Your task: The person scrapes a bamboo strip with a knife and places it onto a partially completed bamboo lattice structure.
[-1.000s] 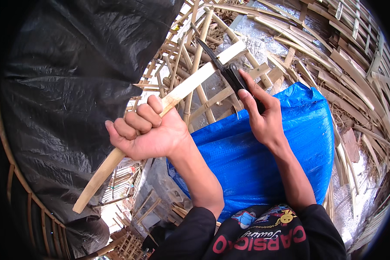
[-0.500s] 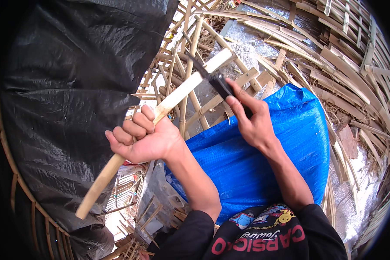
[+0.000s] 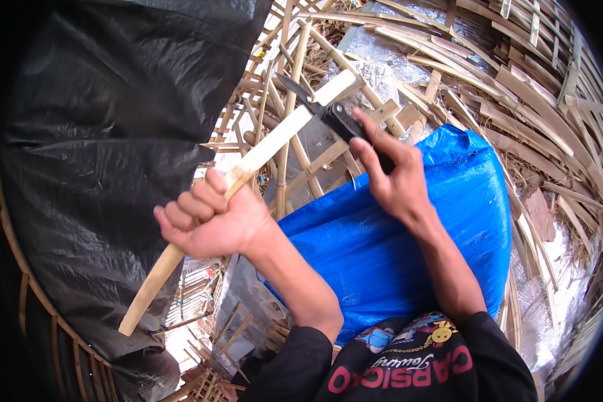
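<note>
Filling most of the left side is a big black plastic sheet [image 3: 107, 120], all crinkled and shiny. Across the top and down the right side runs a great heap of long, flat bamboo pieces [image 3: 502, 100], pale and brown, many of them lying over one another. A bright blue sheet [image 3: 415, 248] is next in size, and it lies just in front of the person. Past it, up in the middle, bamboo poles [image 3: 300, 60] cross each other. At the bottom is the person's black shirt [image 3: 395, 375], with a bright picture on it.

Over all of this, one long bamboo strip [image 3: 271, 144] is held up at a slant. Its top end points up and to the right, and its low end points down and to the left, in front of the black sheet. It is whitish above the left hand and more yellow-brown below.

The left hand [image 3: 211, 218] makes a fist around the strip. The right hand [image 3: 398, 174] grips a knife [image 3: 335, 119] by its black handle, thumb and fingers closed on it. The dark blade lies across the strip near its top end.
</note>
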`<control>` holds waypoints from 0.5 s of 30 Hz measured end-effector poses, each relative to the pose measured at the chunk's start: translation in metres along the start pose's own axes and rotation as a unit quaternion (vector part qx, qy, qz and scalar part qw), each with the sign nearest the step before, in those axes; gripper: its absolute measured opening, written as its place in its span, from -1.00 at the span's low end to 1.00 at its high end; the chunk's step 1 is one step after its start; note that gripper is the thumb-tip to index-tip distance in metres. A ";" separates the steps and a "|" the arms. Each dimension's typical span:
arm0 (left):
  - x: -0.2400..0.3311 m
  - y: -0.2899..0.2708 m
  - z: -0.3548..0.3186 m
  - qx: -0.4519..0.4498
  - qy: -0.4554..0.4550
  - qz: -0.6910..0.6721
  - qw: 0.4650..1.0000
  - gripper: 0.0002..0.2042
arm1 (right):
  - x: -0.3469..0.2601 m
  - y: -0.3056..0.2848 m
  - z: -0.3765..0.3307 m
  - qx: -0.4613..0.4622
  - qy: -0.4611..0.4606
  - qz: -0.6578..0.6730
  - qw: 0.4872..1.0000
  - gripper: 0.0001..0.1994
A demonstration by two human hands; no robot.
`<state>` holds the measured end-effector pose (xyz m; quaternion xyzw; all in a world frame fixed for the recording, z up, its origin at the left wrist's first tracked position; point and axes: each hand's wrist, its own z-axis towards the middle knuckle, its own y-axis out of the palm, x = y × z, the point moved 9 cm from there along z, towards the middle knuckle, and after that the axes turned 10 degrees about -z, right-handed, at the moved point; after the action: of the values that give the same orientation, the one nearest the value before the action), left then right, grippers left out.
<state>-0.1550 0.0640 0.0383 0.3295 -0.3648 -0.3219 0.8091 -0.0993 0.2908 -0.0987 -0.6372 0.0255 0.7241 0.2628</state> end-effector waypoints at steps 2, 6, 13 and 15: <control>-0.011 0.003 -0.004 0.014 -0.004 0.046 0.999 -0.52 | -0.001 -0.003 0.003 0.031 0.004 0.010 0.999 -0.60; 0.001 -0.002 -0.001 0.062 0.035 0.107 0.992 -0.52 | -0.005 0.005 -0.009 0.001 0.042 0.041 0.998 -0.60; -0.005 0.004 -0.003 0.005 0.000 0.065 0.998 -0.52 | 0.007 0.001 0.001 -0.027 0.079 0.025 0.996 -0.60; -0.003 0.009 -0.003 0.017 0.004 0.064 0.998 -0.52 | -0.005 -0.001 -0.005 0.003 0.027 0.033 0.999 -0.59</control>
<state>-0.1516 0.0722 0.0420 0.3205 -0.3878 -0.2615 0.8237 -0.0945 0.2880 -0.0951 -0.6546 0.0559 0.7147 0.2400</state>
